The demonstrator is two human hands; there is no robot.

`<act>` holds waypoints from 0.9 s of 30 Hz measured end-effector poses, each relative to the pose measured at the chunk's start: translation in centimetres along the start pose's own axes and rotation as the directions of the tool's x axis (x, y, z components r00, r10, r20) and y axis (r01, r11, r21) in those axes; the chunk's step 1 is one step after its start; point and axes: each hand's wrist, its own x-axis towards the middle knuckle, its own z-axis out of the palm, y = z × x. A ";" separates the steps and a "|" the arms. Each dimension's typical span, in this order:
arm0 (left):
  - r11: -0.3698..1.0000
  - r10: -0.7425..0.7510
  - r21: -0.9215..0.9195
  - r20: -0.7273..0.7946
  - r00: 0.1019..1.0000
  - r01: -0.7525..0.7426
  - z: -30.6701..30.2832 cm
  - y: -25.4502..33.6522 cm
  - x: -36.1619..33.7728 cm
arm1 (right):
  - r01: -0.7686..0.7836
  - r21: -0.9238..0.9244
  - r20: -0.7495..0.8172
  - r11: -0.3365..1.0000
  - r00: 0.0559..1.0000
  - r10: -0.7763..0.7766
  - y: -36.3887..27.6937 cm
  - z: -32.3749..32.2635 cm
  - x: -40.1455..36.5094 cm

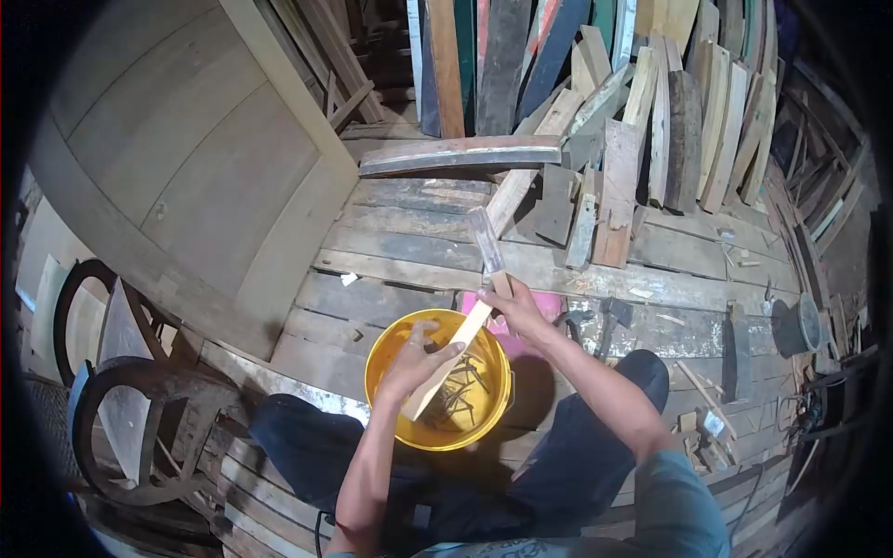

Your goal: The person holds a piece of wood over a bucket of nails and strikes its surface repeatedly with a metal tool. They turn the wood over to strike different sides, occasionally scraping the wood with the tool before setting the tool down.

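My left hand (409,363) is over the left side of a yellow bucket (509,372), its thumb and fingers around a pale wooden strip (458,352). The strip slants from above the bucket up to my right hand (521,312). My right hand is closed on the light wooden handle of a tool with a broad, greyish blade (485,240) that points away from me. Its fingers also meet the strip's upper end. Several thin dark pieces (465,386), perhaps nails, lie inside the bucket, which stands between my knees.
Something pink (526,321) lies behind the bucket, beside a dark hammer-like tool (609,321). Wood offcuts (642,139) lean at the back, near a curved beam (460,155). A wooden panel (205,139) and dark curved frames (139,409) are at left. Right stands a grey container (798,327).
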 end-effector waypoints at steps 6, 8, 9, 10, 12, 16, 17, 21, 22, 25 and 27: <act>0.998 -0.044 0.044 0.064 0.997 0.041 -0.7 0.0 -0.4 | -0.040 0.001 0.034 0.999 0.999 0.040 0.6 1.4 0.2; 0.995 -0.076 0.073 0.023 0.997 0.075 -0.3 -0.8 -0.1 | -0.074 -0.022 0.060 0.997 0.995 0.075 0.4 1.8 0.3; 0.996 -0.080 0.046 0.049 0.996 0.078 -0.2 -0.8 -0.1 | -0.080 -0.036 0.079 0.996 0.993 0.082 0.4 2.0 0.5; 0.997 -0.082 0.019 0.075 0.994 0.081 -0.1 -0.7 -0.1 | -0.085 -0.050 0.098 0.995 0.991 0.089 0.4 2.1 0.5; 0.997 -0.048 -0.061 0.106 0.993 0.054 0.5 -0.8 0.1 | -0.048 -0.045 0.093 0.998 0.994 0.052 0.3 2.3 0.6; 0.980 -0.054 -0.184 0.122 0.991 0.076 2.4 -1.2 0.0 | 0.063 -0.101 0.046 0.993 0.997 -0.058 1.8 2.0 1.6; 0.982 -0.052 -0.177 0.116 0.992 0.072 3.1 -1.8 0.4 | 0.030 -0.116 0.042 0.993 0.999 -0.025 2.3 1.5 1.6; 0.986 -0.049 -0.155 0.118 0.992 0.067 4.6 -1.2 0.1 | -0.057 -0.180 0.023 0.982 0.998 0.062 -1.6 1.3 -0.2; 0.980 -0.039 -0.186 0.138 0.990 0.065 5.0 -1.4 0.2 | -0.066 -0.196 0.020 0.978 0.997 0.071 -2.0 1.2 -0.5; 0.985 -0.055 -0.153 0.147 0.988 0.077 5.6 -0.5 -0.3 | -0.051 -0.292 0.075 0.955 0.994 0.076 -1.1 0.0 -0.1; 0.982 -0.030 -0.176 0.183 0.983 0.062 5.4 0.8 -1.2 | 0.003 -0.287 0.091 0.958 0.996 0.024 -0.8 -0.4 -0.1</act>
